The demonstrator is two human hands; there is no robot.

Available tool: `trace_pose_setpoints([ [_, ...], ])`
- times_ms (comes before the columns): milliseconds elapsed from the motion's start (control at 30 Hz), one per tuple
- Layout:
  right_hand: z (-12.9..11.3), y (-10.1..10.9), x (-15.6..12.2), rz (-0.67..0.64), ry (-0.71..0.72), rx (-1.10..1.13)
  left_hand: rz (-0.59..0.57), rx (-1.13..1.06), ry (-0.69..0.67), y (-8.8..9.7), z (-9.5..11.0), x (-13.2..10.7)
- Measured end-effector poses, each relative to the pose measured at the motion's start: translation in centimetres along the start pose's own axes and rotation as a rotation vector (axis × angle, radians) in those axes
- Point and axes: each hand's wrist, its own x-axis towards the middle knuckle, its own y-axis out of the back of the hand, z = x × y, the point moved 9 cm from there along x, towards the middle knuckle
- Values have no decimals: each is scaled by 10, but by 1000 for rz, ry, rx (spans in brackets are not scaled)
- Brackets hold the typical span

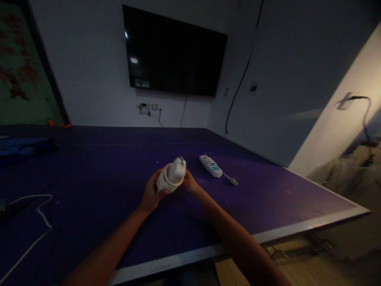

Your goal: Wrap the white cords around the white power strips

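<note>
A white power strip (177, 170) with its white cord (165, 183) wound round it is held up above the purple tabletop, one end tilted toward me. My left hand (153, 193) is closed round its left side, with the thumb across the wound cord. At its right side, my right hand (189, 182) grips it too, the fingers mostly hidden behind the strip. A second white power strip (210, 165), also wrapped in its cord, lies on the table to the right. Its plug (233, 181) points toward the front right.
The purple table (262, 198) has a pale front edge. A loose white cable (44, 216) lies at left, near some blue cloth (25, 147). Small orange items (65, 126) are at the far left. A television (175, 51) hangs above wall sockets (154, 107); a black cable (239, 89) hangs at right.
</note>
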Motion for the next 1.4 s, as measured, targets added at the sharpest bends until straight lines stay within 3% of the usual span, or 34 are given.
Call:
trace_pose_setpoints([
  [100,-3,-12,-1,-1,27,48,258,-262,105,21,-26,3],
  [167,-7,-16,-6,34,50,33,350,-413,190,25,-41,3],
  [333,-18,-22,-25,166,107,-204,429,-612,387,19,-55,-4],
  [433,-23,-30,-33,232,105,-335,464,-618,525,15,-64,-13],
  [533,-27,-38,-37,261,108,-397,509,-600,581,17,-69,-18],
  [767,-23,-36,-37,291,25,-440,440,-648,716,5,-78,-20],
  [1000,-23,-26,-39,358,18,-469,315,-691,721,-7,-84,-16],
  [1133,-25,-14,-36,416,47,-483,192,-648,706,-12,-89,-13],
  [1233,-26,6,-31,488,56,-553,175,-515,682,-5,-95,-15],
  [1300,-26,30,-27,565,50,-631,188,-377,635,5,-96,-16],
  [1400,-29,80,-21,671,17,-811,146,-103,460,15,-82,-11],
])
